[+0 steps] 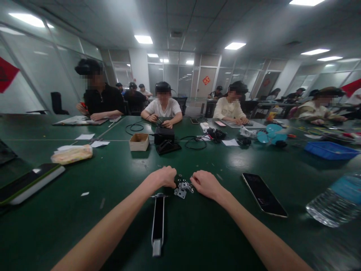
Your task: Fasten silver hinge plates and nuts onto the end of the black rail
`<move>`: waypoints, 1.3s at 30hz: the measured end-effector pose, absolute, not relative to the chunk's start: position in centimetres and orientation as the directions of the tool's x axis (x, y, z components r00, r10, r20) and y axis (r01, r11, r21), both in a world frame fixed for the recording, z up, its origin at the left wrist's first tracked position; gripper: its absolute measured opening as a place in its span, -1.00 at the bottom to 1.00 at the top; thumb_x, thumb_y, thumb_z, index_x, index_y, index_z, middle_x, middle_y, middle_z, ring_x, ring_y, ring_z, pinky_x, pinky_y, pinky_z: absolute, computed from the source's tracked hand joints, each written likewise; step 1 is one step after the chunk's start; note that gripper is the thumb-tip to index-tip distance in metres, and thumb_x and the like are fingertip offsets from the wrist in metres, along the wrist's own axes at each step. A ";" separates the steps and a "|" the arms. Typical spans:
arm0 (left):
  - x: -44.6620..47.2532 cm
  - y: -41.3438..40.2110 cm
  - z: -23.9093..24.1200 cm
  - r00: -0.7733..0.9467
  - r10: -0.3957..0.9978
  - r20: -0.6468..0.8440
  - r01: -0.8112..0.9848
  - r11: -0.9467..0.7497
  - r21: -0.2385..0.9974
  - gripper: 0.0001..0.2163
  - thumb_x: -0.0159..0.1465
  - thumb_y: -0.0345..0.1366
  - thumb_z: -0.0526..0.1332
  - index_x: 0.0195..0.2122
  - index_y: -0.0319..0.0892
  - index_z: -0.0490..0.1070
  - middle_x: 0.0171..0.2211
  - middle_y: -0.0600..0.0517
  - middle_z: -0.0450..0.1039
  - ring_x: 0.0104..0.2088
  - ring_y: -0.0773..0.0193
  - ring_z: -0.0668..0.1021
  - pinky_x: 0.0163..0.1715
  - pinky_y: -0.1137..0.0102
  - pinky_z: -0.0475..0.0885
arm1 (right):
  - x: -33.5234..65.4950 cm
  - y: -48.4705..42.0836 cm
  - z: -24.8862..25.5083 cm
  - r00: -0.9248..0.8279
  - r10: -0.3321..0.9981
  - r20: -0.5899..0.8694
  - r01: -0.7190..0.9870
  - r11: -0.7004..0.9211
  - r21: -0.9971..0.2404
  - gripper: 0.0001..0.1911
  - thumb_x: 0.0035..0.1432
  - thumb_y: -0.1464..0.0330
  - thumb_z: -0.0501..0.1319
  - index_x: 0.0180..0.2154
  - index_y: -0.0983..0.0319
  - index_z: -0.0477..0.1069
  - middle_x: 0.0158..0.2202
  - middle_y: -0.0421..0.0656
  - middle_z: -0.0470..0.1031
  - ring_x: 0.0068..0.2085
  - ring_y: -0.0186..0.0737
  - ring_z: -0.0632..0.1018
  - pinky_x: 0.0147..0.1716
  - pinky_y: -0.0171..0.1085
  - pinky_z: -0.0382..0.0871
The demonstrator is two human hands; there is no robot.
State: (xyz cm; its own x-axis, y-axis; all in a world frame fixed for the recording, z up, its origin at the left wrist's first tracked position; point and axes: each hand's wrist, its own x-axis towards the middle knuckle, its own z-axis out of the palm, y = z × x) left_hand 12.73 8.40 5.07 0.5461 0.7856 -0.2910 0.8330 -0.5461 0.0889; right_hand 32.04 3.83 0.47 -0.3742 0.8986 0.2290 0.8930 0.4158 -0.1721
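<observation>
**Both hands at a cluster of small metal parts; hold not verifiable**

The green counter (203, 233) carries all items listed. A blue plastic tray (327, 152) stands far right; nearer lies a clear water bottle (331, 205) with a blue label, on its side or tilted by the lens, cannot be told. A long metal-framed piece (158, 220) with a dark centre lies nearest the wearer, its far end below the left hand (168, 177). The left grip is curled, thumb downward, at the cluster's left edge. The right hand (205, 183) is folded inward at the right edge. How far either grip is open, and whether it has hold of anything, cannot be told. A smartphone (264, 194) lies farther right. Between the hands lie grey metal plates (181, 192) with holes, bunched together, and small metal rings (192, 189) beside them.
</observation>
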 end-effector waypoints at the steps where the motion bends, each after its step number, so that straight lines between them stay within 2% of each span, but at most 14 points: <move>1: 12.0 8.4 4.9 0.556 0.788 -0.264 0.829 -0.550 0.101 -0.93 0.04 -0.36 0.32 -0.44 -0.23 0.49 -0.35 -0.10 0.53 -0.35 0.13 0.56 -0.42 0.39 0.42 | 31.9 3.7 0.6 -0.379 0.890 0.255 0.891 0.425 -0.161 -0.72 0.29 0.38 0.05 -0.48 0.26 0.33 -0.49 -0.18 0.39 -0.46 -0.31 0.40 -0.45 -0.33 0.19; 3: 10.0 8.4 4.5 0.560 0.806 -0.190 0.828 -0.547 0.118 -0.98 0.05 -0.40 0.27 -0.46 -0.21 0.47 -0.38 -0.09 0.52 -0.33 0.12 0.55 -0.41 0.39 0.39 | 31.4 3.3 0.8 -0.395 0.868 0.302 0.882 0.450 -0.140 -0.72 0.29 0.40 0.05 -0.48 0.27 0.33 -0.50 -0.18 0.37 -0.46 -0.31 0.38 -0.43 -0.32 0.19; 7: 5.1 7.4 3.8 0.515 0.855 -0.066 0.853 -0.503 0.136 -0.92 0.10 -0.45 0.17 -0.38 -0.21 0.43 -0.39 -0.06 0.50 -0.35 0.12 0.53 -0.41 0.37 0.36 | 30.0 2.3 1.1 -0.440 0.820 0.365 0.854 0.509 -0.114 -0.78 0.26 0.43 0.09 -0.45 0.28 0.36 -0.47 -0.17 0.38 -0.43 -0.31 0.37 -0.40 -0.31 0.18; 13: 0.7 3.7 2.3 0.506 0.862 0.005 0.843 -0.496 0.207 -0.84 0.21 -0.42 0.09 -0.21 -0.18 0.39 -0.32 0.01 0.47 -0.32 0.23 0.52 -0.30 0.39 0.37 | 27.2 0.7 0.2 -0.552 0.708 0.441 0.740 0.659 -0.132 -0.89 0.19 0.49 0.11 -0.28 0.29 0.41 -0.33 -0.13 0.44 -0.33 -0.27 0.39 -0.31 -0.28 0.23; 17: 0.2 1.7 0.8 0.555 0.829 0.074 0.763 -0.542 0.352 -0.85 0.23 -0.42 0.05 -0.29 -0.19 0.41 -0.37 0.02 0.43 -0.38 0.28 0.49 -0.35 0.44 0.35 | 25.8 -0.1 -0.7 -0.601 0.673 0.431 0.696 0.706 -0.131 -0.84 0.17 0.46 0.12 -0.19 0.29 0.41 -0.28 -0.09 0.44 -0.28 -0.21 0.40 -0.28 -0.23 0.25; 22: 0.3 0.8 -0.9 0.568 0.812 0.131 0.688 -0.556 0.466 -0.86 0.28 -0.38 0.06 -0.26 -0.16 0.41 -0.35 0.04 0.41 -0.39 0.31 0.46 -0.37 0.46 0.35 | 25.2 -0.2 -1.4 -0.623 0.657 0.424 0.667 0.730 -0.150 -0.85 0.18 0.46 0.13 -0.19 0.28 0.41 -0.28 -0.09 0.45 -0.27 -0.18 0.41 -0.28 -0.21 0.28; 30: 0.3 1.0 -1.9 0.563 0.818 0.119 0.683 -0.541 0.491 -0.89 0.31 -0.38 0.08 -0.21 -0.16 0.38 -0.28 0.03 0.42 -0.30 0.25 0.50 -0.27 0.41 0.39 | 25.2 -0.1 -1.6 -0.582 0.712 0.393 0.699 0.685 -0.205 -0.85 0.20 0.47 0.12 -0.20 0.26 0.42 -0.28 -0.09 0.44 -0.27 -0.17 0.41 -0.28 -0.19 0.27; 39: 0.7 1.6 -2.2 0.533 0.833 0.146 0.689 -0.528 0.496 -0.90 0.33 -0.34 0.10 -0.21 -0.15 0.39 -0.29 0.04 0.46 -0.30 0.25 0.51 -0.25 0.40 0.40 | 25.1 0.0 -1.7 -0.587 0.691 0.422 0.679 0.704 -0.208 -0.85 0.24 0.48 0.09 -0.23 0.27 0.43 -0.31 -0.10 0.45 -0.30 -0.19 0.41 -0.30 -0.22 0.25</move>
State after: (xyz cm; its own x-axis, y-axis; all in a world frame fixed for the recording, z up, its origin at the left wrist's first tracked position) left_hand 0.66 1.61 -2.17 0.5330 0.8334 0.1464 0.6894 -0.5280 0.4960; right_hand 25.05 -0.02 -1.74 -0.5869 0.6907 0.4225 0.6790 0.7041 -0.2079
